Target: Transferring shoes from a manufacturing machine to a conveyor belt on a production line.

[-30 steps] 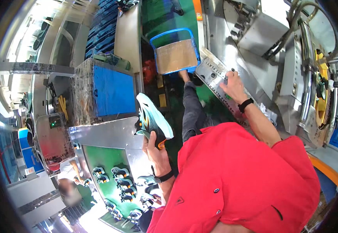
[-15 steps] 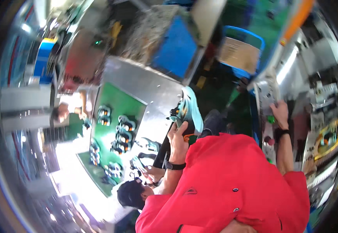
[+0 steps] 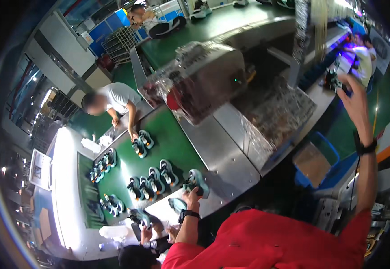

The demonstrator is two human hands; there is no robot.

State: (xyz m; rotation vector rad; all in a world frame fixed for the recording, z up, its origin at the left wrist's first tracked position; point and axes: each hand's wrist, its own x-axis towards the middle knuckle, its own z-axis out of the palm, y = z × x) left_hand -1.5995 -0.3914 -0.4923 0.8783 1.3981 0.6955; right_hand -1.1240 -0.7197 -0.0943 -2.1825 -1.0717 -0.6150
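Observation:
My left hand (image 3: 192,199) is closed on a grey-and-teal sneaker (image 3: 197,183) at the near edge of the green work surface (image 3: 168,134). To the left of it stand several similar sneakers (image 3: 155,179) in a row. My right arm stretches up and to the far right. There my right hand (image 3: 355,101) has its fingertips closed on a dark sneaker with pale parts (image 3: 333,80), over a metal ledge. The dark shoe is small in the picture and partly covered by the fingers.
A co-worker in white (image 3: 116,101) reaches toward a pair of shoes across the surface. Another person with dark hair (image 3: 136,258) handles a shoe close on my left. A foil-covered machine (image 3: 208,80) stands ahead; a blue-framed chair (image 3: 314,163) is at right.
My right hand has gone from the machine at right to the dark sneaker farther ahead. My left hand keeps its sneaker, now over the work surface. The view has swung round.

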